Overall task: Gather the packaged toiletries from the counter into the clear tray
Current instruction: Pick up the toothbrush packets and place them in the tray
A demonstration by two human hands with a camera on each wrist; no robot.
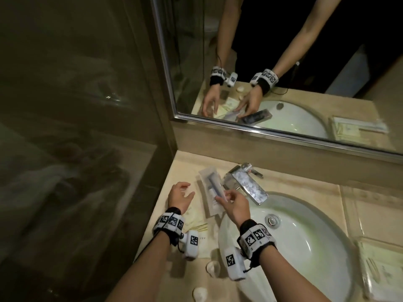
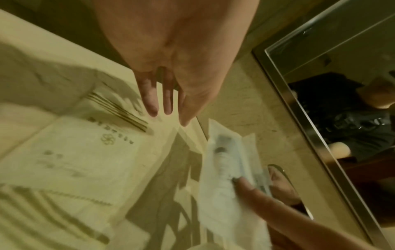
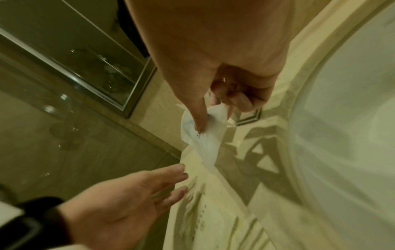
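A long white packet (image 1: 209, 185) with a dark toothbrush inside lies on the beige counter (image 1: 187, 164), left of the faucet. My right hand (image 1: 226, 196) pinches the packet's near end (image 3: 203, 133) between thumb and fingers, and its fingers (image 2: 252, 189) show against the wrapper (image 2: 224, 169). My left hand (image 1: 187, 192) hovers with straight fingers (image 2: 158, 101) over flat cream packets (image 2: 85, 152), holding nothing; its palm (image 3: 128, 194) faces the white packet. The clear tray (image 1: 363, 280) sits at the far right of the counter with cream packets in it.
A white sink basin (image 1: 294, 247) fills the middle, and a chrome faucet (image 1: 248, 184) juts over it beside my right hand. Small round white items (image 1: 212, 268) lie near the counter's front edge. A mirror (image 1: 283, 62) runs behind, a glass wall (image 1: 76, 127) to the left.
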